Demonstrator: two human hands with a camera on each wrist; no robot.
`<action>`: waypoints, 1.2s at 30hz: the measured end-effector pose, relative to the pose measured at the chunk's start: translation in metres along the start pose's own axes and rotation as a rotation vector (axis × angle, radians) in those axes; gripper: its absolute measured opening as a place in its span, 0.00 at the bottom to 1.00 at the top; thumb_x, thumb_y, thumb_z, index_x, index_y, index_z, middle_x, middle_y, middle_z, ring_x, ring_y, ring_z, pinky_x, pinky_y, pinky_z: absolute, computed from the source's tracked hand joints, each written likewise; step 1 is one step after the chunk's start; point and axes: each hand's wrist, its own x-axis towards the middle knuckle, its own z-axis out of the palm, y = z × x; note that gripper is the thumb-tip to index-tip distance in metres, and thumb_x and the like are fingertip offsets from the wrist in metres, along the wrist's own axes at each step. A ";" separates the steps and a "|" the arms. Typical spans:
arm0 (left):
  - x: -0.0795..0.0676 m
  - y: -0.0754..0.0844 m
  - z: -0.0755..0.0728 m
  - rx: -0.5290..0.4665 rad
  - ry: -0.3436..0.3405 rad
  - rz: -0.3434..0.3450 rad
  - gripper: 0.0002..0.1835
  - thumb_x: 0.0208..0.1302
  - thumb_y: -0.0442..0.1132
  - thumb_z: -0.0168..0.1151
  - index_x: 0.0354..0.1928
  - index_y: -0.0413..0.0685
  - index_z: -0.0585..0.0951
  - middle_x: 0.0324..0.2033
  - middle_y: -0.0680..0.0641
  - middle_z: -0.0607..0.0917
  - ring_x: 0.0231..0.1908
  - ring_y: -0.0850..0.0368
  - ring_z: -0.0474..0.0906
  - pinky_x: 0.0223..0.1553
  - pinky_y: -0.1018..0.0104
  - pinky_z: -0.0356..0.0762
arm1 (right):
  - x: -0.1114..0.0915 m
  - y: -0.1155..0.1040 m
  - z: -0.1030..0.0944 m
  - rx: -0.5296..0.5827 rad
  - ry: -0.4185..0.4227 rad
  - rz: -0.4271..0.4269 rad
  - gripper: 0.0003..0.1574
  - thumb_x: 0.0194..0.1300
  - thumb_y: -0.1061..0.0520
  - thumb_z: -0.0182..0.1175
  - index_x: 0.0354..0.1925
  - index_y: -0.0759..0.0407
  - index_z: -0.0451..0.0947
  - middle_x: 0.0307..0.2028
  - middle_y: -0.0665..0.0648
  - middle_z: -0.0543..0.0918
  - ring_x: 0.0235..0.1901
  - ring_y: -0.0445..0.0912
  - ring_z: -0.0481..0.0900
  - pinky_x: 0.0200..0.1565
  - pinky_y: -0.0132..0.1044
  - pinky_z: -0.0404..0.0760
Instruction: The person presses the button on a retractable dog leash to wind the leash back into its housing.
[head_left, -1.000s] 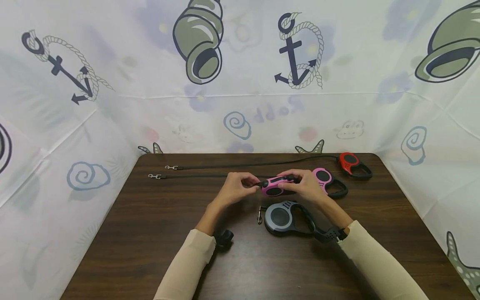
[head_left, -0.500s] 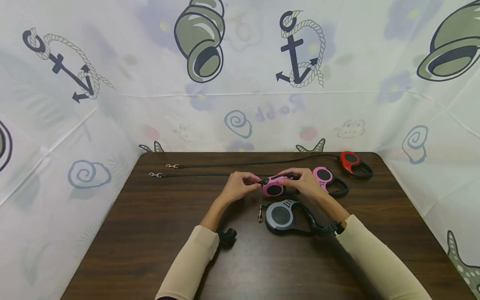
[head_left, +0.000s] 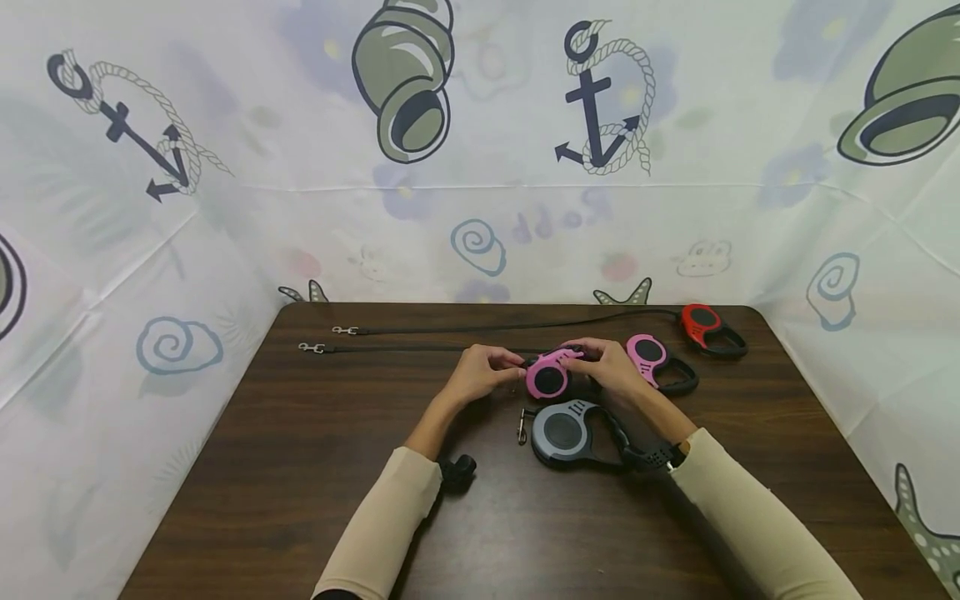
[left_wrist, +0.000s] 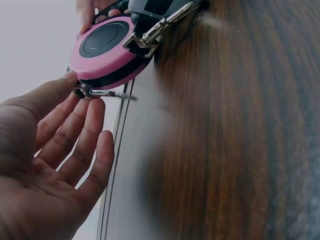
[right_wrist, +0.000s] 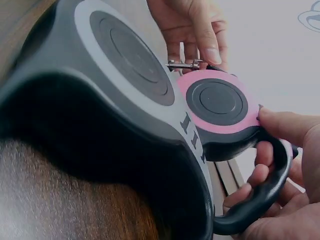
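Both hands hold a pink and black retractable dog leash (head_left: 547,382) above the table, behind a grey retractable leash (head_left: 564,433). At its front end, my left hand (head_left: 480,375) pinches it with thumb and fingers beside its metal clip (left_wrist: 102,93); the other fingers are loosely bent. My right hand (head_left: 613,367) grips the black handle (right_wrist: 260,197), fingers through the loop and thumb at the casing's edge. The grey leash lies flat in front, its metal clip (head_left: 522,427) to its left, and fills much of the right wrist view.
A second pink leash (head_left: 647,350) lies just right of my right hand, and a red one (head_left: 701,317) at the back right corner. Two black straps (head_left: 480,327) stretch left across the back, ending in metal clips (head_left: 311,347). A printed cloth (head_left: 525,150) hangs behind the brown table (head_left: 315,467).
The held pink leash has turned so its round face shows more toward the head camera. Both hands have stayed on it, shifting only slightly.
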 end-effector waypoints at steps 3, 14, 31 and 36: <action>0.001 -0.001 0.001 -0.003 -0.011 -0.024 0.11 0.65 0.40 0.77 0.47 0.44 0.92 0.37 0.46 0.93 0.35 0.61 0.87 0.36 0.69 0.81 | 0.000 0.002 0.001 -0.054 0.000 -0.003 0.30 0.68 0.62 0.72 0.66 0.68 0.78 0.43 0.59 0.84 0.35 0.48 0.77 0.35 0.33 0.76; 0.007 -0.007 0.006 0.043 -0.040 -0.054 0.11 0.65 0.39 0.77 0.46 0.43 0.92 0.38 0.47 0.93 0.32 0.65 0.85 0.35 0.70 0.81 | -0.001 0.011 0.001 -0.322 0.025 -0.010 0.35 0.67 0.55 0.73 0.68 0.67 0.77 0.58 0.71 0.82 0.58 0.62 0.77 0.57 0.52 0.74; 0.014 -0.007 0.013 0.086 -0.021 -0.066 0.10 0.63 0.37 0.78 0.45 0.44 0.92 0.37 0.47 0.93 0.31 0.63 0.86 0.34 0.71 0.81 | -0.011 0.008 0.001 -0.514 0.091 0.010 0.35 0.68 0.46 0.73 0.64 0.65 0.81 0.59 0.70 0.84 0.58 0.63 0.82 0.59 0.60 0.80; 0.011 -0.008 0.012 0.088 -0.016 -0.043 0.12 0.64 0.36 0.78 0.48 0.43 0.91 0.41 0.46 0.93 0.36 0.59 0.89 0.37 0.70 0.82 | -0.014 0.007 0.001 -0.515 0.120 -0.005 0.35 0.66 0.45 0.75 0.62 0.66 0.82 0.55 0.68 0.86 0.53 0.60 0.83 0.55 0.57 0.82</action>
